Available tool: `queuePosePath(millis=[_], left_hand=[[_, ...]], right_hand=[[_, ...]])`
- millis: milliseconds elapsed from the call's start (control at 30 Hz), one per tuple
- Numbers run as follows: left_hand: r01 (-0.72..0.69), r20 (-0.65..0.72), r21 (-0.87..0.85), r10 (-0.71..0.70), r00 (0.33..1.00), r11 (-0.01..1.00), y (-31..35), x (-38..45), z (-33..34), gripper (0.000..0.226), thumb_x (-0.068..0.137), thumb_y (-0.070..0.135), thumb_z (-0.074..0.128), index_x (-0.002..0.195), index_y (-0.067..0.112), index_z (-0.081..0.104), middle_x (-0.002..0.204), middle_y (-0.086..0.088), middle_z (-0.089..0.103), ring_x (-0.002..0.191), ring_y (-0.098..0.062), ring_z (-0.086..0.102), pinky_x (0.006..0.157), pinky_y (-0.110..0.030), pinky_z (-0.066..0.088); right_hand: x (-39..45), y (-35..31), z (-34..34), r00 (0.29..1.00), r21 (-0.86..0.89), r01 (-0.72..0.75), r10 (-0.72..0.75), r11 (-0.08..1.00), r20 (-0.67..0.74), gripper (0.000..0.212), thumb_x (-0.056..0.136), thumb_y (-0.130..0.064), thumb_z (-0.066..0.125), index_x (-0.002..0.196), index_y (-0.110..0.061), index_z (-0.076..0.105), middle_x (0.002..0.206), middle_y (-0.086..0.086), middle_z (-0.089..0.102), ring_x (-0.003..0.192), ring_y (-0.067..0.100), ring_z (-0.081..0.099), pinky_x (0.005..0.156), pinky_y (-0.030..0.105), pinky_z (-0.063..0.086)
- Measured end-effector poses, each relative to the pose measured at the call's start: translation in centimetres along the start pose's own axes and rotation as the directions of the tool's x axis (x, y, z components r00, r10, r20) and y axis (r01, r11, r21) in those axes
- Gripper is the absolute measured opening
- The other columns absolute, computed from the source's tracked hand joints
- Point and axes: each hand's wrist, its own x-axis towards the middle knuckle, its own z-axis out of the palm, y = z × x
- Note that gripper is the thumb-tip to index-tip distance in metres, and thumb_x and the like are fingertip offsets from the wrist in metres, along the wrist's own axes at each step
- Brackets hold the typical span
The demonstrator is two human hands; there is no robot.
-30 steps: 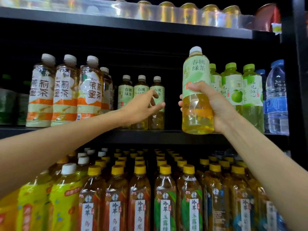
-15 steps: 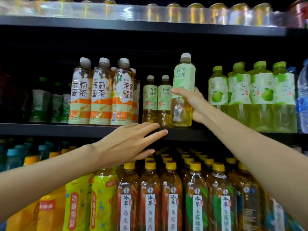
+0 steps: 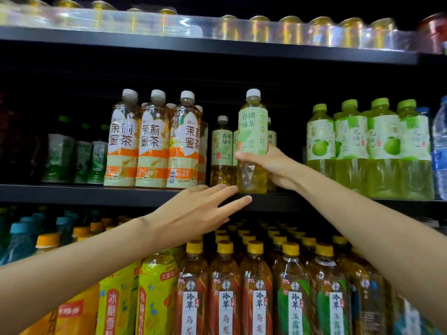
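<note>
Green tea bottle (image 3: 252, 141), centre of the frame: how is it held?

It is gripped at mid-body by the right hand (image 3: 278, 165), its base at the front edge of the middle shelf (image 3: 96, 193). The left hand (image 3: 193, 213) is kept flat just below, fingers straight, nothing held.

What could be upset?

The matching bottles (image 3: 221, 151) behind could be knocked over if it is pushed in tilted. Set on the lip, it could be tipped off.
</note>
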Motion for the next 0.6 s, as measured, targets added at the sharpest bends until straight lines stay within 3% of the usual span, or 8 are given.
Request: queuePosePath(millis=[100,200,333,433,600], left_hand=[[-0.002,-0.005,-0.004,0.002,1.0,1.0,-0.1,-0.1,-0.2,0.048,0.093,0.029,0.035,0.137,0.013,0.046,0.122,-0.01,0.059,0.102,-0.019,0.061,0.071,-0.026,0.053],[-0.01,-0.023,0.007,0.01,1.0,1.0,0.0,-0.1,-0.1,0.047,0.09,0.028,0.05,0.135,0.012,0.049,0.119,-0.011,0.06,0.101,-0.021,0.062,0.071,-0.028,0.055],[0.0,-0.034,0.011,0.001,0.999,1.0,0.1,0.0,-0.2,0.057,0.081,0.027,0.067,0.133,0.011,0.051,0.118,-0.012,0.061,0.099,-0.022,0.063,0.068,-0.029,0.056],[-0.001,-0.047,0.029,0.003,0.999,1.0,0.3,0.0,-0.3,0.056,0.081,0.029,0.068,0.132,0.011,0.053,0.118,-0.012,0.061,0.1,-0.022,0.064,0.068,-0.029,0.056],[-0.012,-0.049,0.047,0.015,0.999,0.999,0.4,-0.2,0.0,0.055,0.085,0.032,0.06,0.135,0.011,0.049,0.12,-0.012,0.059,0.105,-0.023,0.061,0.074,-0.03,0.055]], right_hand=[[-1.2,0.6,-0.6,1.0,-0.265,-0.003,0.006,0.964,0.011,0.053,0.071,-0.032,0.079,0.115,-0.024,0.052,0.11,-0.005,0.064,0.101,0.01,0.06,0.087,0.029,0.05],[-1.7,1.1,-1.1,0.991,-0.424,-0.011,-0.047,0.906,-0.126,0.051,0.065,-0.037,0.083,0.106,-0.019,0.06,0.102,-0.004,0.066,0.096,0.013,0.062,0.086,0.036,0.054],[-1.0,1.1,-1.0,0.983,-0.39,-0.048,-0.026,0.92,-0.183,0.048,0.058,-0.032,0.088,0.096,-0.011,0.067,0.099,0.003,0.07,0.091,0.017,0.067,0.083,0.038,0.057],[-0.2,1.2,-0.5,0.987,-0.354,-0.074,0.017,0.932,-0.163,0.048,0.057,-0.027,0.089,0.095,-0.009,0.066,0.098,0.007,0.071,0.089,0.019,0.069,0.084,0.039,0.056],[2.3,1.3,1.7,0.987,-0.467,-0.112,0.046,0.877,-0.151,0.05,0.066,-0.024,0.083,0.107,-0.006,0.061,0.102,0.009,0.068,0.092,0.023,0.066,0.085,0.038,0.055]])
